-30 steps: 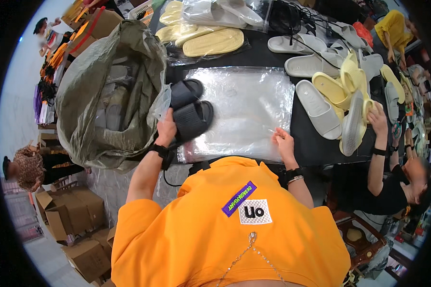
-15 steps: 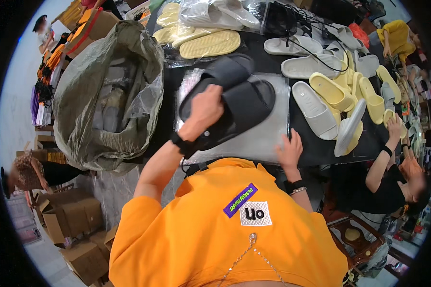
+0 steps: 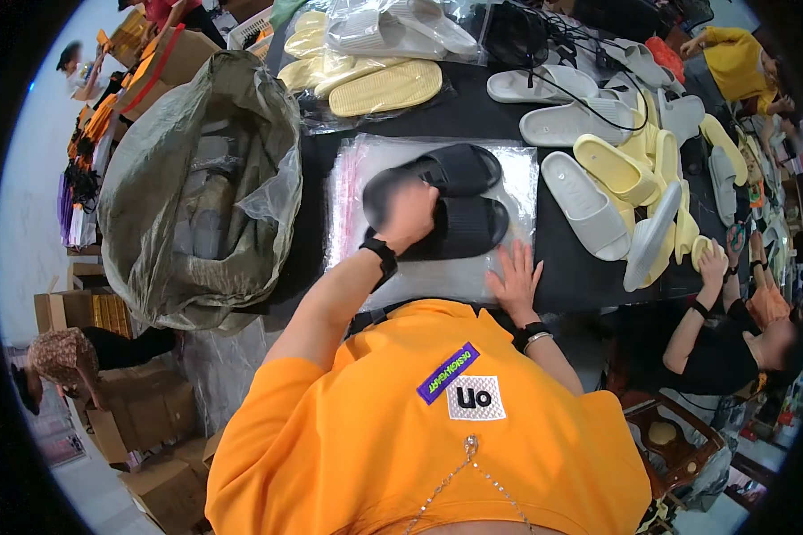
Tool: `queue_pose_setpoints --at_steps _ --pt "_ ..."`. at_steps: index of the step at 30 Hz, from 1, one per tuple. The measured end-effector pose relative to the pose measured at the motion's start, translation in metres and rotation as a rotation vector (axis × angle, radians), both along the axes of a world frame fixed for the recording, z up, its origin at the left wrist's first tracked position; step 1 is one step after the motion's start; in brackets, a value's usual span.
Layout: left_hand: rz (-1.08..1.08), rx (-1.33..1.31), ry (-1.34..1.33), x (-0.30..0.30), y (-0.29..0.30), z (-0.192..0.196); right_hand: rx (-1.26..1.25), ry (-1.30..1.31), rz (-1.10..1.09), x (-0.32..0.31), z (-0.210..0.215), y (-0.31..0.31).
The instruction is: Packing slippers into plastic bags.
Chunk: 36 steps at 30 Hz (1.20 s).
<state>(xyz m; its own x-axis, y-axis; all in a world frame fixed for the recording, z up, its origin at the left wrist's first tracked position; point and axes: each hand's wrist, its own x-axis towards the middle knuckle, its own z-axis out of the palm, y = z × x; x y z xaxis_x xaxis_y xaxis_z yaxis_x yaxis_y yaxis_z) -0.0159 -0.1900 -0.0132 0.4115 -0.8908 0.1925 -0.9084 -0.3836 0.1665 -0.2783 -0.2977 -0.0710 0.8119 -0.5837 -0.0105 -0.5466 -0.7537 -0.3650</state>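
A pair of black slide slippers [image 3: 462,225] lies side by side over a stack of clear plastic bags [image 3: 343,192], toes to the right. My left hand [image 3: 409,217] is closed on their inner edges, between the two slippers; its fingertips are partly hidden. Spread flat on the lower right edge of the bag stack is my right hand [image 3: 516,276], with nothing in it. The bags have pinkish strips along their left side and rest on the black table [image 3: 531,308].
At the left stands a large grey-green woven sack [image 3: 134,205] with wrapped slippers inside. Bagged yellow slippers [image 3: 385,89] lie at the back. Loose white slippers [image 3: 584,192] and yellow slippers [image 3: 614,169] pile up at the right. A co-worker's hand [image 3: 709,263] touches a yellow slipper.
My left hand has brought the black slippers down and slightly right onto the bags. My right hand has moved left, its fingers now spread on the stack.
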Motion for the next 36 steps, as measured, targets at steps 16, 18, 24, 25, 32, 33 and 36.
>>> queue_pose_setpoints --at_steps 16,18,24,25,32,33,36 --pt "0.094 0.020 -0.009 0.042 0.069 0.072 0.309 -0.349 -0.005 0.040 0.084 -0.019" --pt "-0.049 0.043 0.018 0.009 0.047 0.088 0.673 -0.527 -0.041 0.053 0.105 -0.023" --pt "-0.294 -0.002 0.038 -0.038 0.002 0.094 1.039 -0.530 -0.072 0.047 0.110 -0.060" --pt "-0.302 -0.002 0.030 -0.039 -0.006 0.100 1.010 -0.516 -0.084 0.043 0.117 -0.070" --pt "-0.226 -0.421 0.163 -0.044 -0.044 0.158 0.441 -0.903 -0.476 0.016 0.178 -0.174" --pt "-0.272 -0.377 0.213 -0.047 -0.040 0.155 0.617 -1.017 -0.523 0.013 0.180 -0.184" --pt "-0.415 -0.183 0.356 -0.051 -0.028 0.130 0.479 -1.050 -0.607 0.010 0.185 -0.177"
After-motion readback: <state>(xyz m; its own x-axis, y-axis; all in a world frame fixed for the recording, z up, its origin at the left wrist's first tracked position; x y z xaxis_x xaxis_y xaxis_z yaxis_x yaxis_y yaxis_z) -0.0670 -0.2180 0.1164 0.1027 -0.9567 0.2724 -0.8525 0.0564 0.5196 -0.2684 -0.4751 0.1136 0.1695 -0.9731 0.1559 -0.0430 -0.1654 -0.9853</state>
